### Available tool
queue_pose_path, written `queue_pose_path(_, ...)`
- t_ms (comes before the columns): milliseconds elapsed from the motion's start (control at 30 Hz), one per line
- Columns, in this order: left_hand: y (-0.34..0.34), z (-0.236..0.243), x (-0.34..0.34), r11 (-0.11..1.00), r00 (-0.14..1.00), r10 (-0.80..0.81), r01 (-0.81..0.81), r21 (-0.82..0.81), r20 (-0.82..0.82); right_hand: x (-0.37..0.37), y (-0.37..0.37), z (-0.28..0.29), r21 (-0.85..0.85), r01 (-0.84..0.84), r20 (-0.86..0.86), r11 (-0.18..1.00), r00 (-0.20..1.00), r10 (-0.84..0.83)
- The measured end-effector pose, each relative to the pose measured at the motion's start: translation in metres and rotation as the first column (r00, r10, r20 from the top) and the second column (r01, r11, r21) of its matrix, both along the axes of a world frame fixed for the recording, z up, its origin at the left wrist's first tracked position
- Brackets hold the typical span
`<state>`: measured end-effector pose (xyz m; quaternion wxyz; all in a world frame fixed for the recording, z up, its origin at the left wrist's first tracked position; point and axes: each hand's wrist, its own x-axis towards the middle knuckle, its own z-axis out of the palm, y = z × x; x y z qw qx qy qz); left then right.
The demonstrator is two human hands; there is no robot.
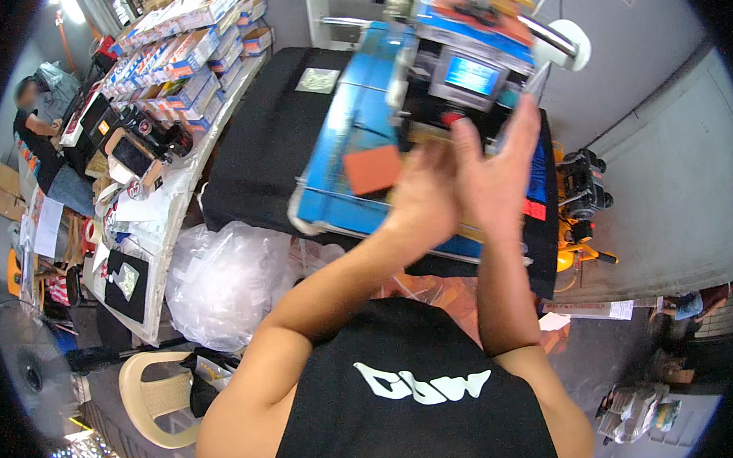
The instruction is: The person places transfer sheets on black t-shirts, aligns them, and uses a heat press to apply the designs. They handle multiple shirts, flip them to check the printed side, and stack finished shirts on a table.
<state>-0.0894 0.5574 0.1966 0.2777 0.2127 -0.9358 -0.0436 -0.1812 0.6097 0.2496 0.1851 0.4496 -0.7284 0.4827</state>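
Note:
Both hands are raised in front of a machine with a lit blue display [470, 74] and a red knob or button under it, possibly a heat press. My right hand [496, 168] is open, its fingers stretched upward and the thumb apart, with nothing seen in it. Close beside it, my left hand [427, 193] is blurred by motion and its fingers cannot be made out. A reddish-orange square sheet or pad [372, 169] lies on the blue board [331, 177], just left of my left hand.
Black cloth [258, 143] covers the table, with a small pale printed sheet [318, 80] on it. Stacked cartons [184, 60] fill the left table. A clear plastic bag [228, 278] bulges below, near a beige chair [156, 398]. At far left, another person [38, 138] works.

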Motion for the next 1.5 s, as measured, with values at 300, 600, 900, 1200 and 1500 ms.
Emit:
queue_pose_path(300, -0.127, 0.000, 0.167, 0.637, 0.759, -0.605, 0.642, 0.426, -0.238, -0.071, -0.026, -0.027, -0.304, 0.565, 0.135, 0.767, 0.823, -0.552)
queue_pose_path(600, -0.338, -0.146, 0.349, 0.874, 0.928, 0.342, -0.256, 0.414, -0.148, -0.146, 0.005, -0.034, -0.415, 0.597, 0.242, 0.686, 0.799, -0.550)
queue_pose_path(900, -0.365, -0.288, 0.454, -0.324, 0.786, 0.471, -0.268, 0.907, 0.400, -0.195, 0.032, -0.053, -0.256, 0.782, -0.037, 0.569, 0.580, -0.814)
queue_pose_path(1200, -0.330, -0.293, 0.514, -0.140, 0.785, 0.617, 0.177, 0.974, -0.054, -0.255, 0.077, -0.042, 0.152, 0.894, -0.471, 0.422, 0.441, -0.764)
queue_pose_path(1500, -0.320, -0.181, 0.497, 0.149, 0.754, 0.657, -0.114, 0.982, -0.012, 0.050, -0.063, -0.210, 0.323, 0.041, 0.252, 0.946, 0.959, -0.128)
